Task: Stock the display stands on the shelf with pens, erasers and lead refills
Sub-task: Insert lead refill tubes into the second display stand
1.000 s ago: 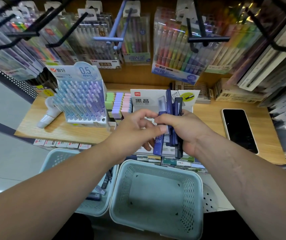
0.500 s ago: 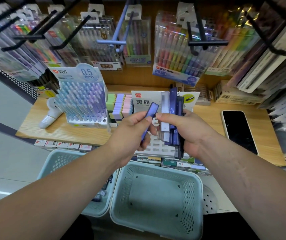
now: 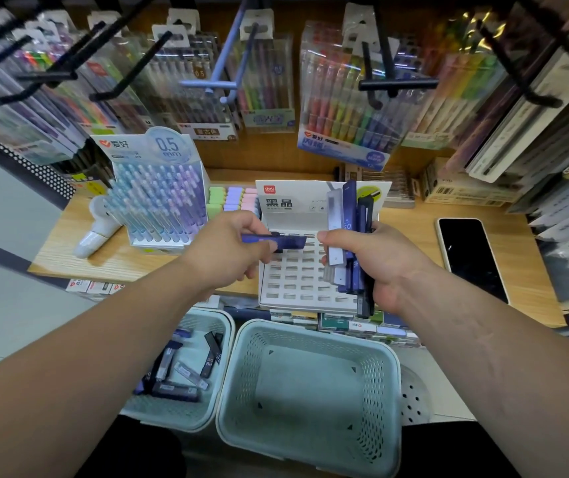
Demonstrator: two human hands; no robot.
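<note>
Right there in front, the left hand [image 3: 238, 246] pinches a single blue lead refill case [image 3: 277, 241] between thumb and curled fingers, holding it level and crosswise above the top rows of the white slotted stand [image 3: 296, 281]. Just beside its tip, the right hand [image 3: 378, 267] is wrapped round a bundle of refill cases [image 3: 346, 236], blue, dark and clear ones standing upright in the fist and hiding part of the stand's right edge. The slots that show are unfilled, and the stand's header card [image 3: 293, 201] rises behind them. The stand sits at the front of the wooden shelf [image 3: 410, 243]. To its left are stacked pastel erasers [image 3: 231, 198], then the pen stand [image 3: 158, 198], packed with blue and purple pens. A dark phone [image 3: 471, 257] lies flat on the shelf to the right, well apart. Below the shelf edge stand two pale green baskets: the left basket [image 3: 172, 417] holds loose refill cases [image 3: 176, 374], and the right basket [image 3: 310, 331] is touching it. Packs of coloured pens [image 3: 345, 108] hang on hooks overhead.
</note>
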